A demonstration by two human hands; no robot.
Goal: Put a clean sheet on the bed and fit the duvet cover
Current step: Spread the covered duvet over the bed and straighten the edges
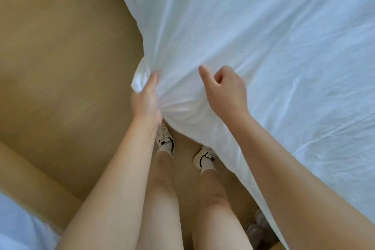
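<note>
Both hands reach the sheet (263,46) corner mid-frame, open floor (60,57) at left; the left hand (145,99) clutches bunched cloth, the right hand (225,91) hovers, fingers curled empty.

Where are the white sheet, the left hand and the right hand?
white sheet (263,36): head view, on its flat wrinkled part.
left hand (146,97): head view, on the middle of the hand.
right hand (225,91): head view, on its back.
</note>
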